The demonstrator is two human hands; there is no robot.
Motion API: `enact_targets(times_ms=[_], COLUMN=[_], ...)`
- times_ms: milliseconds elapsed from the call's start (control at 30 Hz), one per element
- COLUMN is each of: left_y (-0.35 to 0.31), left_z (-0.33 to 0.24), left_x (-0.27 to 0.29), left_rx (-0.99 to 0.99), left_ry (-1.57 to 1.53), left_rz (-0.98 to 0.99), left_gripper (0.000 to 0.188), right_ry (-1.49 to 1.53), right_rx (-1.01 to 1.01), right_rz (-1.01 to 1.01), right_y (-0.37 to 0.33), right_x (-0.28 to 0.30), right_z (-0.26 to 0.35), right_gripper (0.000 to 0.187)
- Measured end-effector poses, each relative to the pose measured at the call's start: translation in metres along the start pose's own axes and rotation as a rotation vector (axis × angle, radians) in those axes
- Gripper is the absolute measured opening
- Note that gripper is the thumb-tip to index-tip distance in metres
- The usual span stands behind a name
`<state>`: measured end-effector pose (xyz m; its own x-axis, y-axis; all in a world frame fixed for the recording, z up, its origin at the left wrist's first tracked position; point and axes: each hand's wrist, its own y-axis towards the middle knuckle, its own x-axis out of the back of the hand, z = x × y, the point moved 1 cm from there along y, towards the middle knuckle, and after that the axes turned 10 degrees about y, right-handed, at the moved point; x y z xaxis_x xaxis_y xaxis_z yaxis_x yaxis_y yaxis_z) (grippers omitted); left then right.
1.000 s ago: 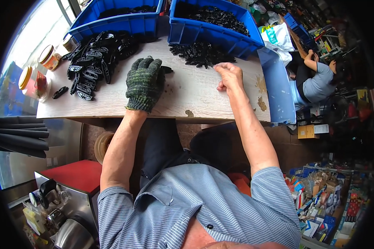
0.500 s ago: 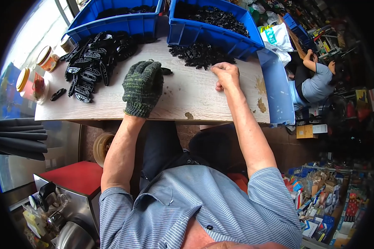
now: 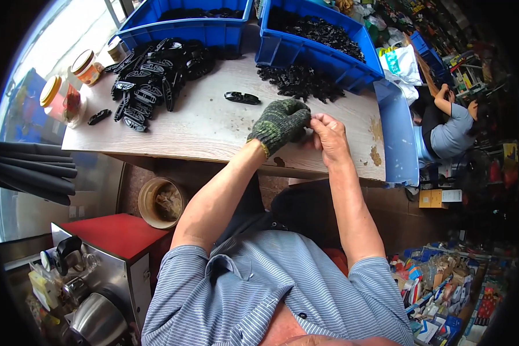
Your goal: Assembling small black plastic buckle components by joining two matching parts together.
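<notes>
Fiddly fingertip step imo: your left hand point(image 3: 281, 124) beside your right hand point(image 3: 330, 138), can't tell what either grip's got; next needs steadiness.

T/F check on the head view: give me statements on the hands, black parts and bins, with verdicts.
1. The left hand is gloved. True.
2. The right hand is gloved too. False: it is bare.
3. The two hands are far apart. False: they are close together, over the table.
4. A long black part lies apart from the left pile. True.
5. The left bin and right bin are red. False: both are blue.
</notes>
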<state>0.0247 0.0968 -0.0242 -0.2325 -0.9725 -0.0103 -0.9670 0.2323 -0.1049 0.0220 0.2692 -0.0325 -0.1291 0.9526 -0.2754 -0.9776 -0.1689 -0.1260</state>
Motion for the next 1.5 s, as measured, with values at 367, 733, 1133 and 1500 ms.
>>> enact_targets(times_ms=[367,733,1133,1500], left_y=[-0.015,-0.028,-0.049,-0.048], left_z=[0.003,-0.001,0.019,0.007], left_x=[0.002,0.096,0.027,0.016], left_rx=[0.041,-0.304,-0.333,-0.124], left_ry=[-0.065,1.418,0.281,0.199], left_rz=[-0.093,-0.591,-0.253,-0.098], left_gripper=[0.019,0.021,0.025,0.026], right_ry=[-0.044,0.093,0.309,0.174], right_rx=[0.137,0.134,0.137,0.051], right_rz=[-0.038,-0.004,0.069,0.105], right_y=[-0.016,-0.014,-0.015,-0.013], right_x=[-0.016,-0.008,-0.024,-0.023], right_z=[-0.002,-0.003,-0.002,-0.003], right_gripper=[0.023,0.018,0.018,0.015])
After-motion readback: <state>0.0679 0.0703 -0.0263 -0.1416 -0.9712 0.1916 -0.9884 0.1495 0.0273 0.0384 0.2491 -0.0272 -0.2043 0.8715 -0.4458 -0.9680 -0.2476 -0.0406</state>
